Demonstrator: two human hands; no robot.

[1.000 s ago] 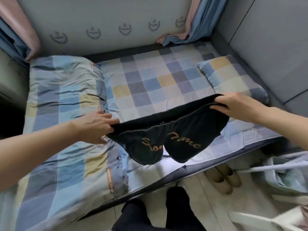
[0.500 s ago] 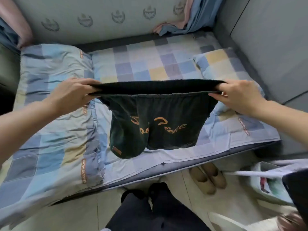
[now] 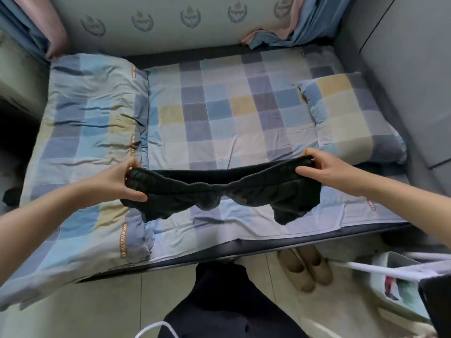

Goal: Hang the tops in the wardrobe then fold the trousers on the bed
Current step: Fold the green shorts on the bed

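Observation:
A pair of short black trousers with an elastic waistband is stretched between my hands, low over the near part of the checked bed. My left hand pinches the waistband's left end. Fingers of my right hand grip its right end. The two leg ends sag down onto the sheet and the fabric is bunched in the middle. The gold lettering on the trousers is hidden in the folds.
A folded checked quilt lies on the bed's left part and a pillow at the right. Beige slippers stand on the floor under the bed's edge. A white laundry basket sits at the lower right. Curtains hang behind.
The trousers were held up, stretched flat with the lettering showing; now both hands have come down toward the near edge of the bed, and the legs touch the sheet.

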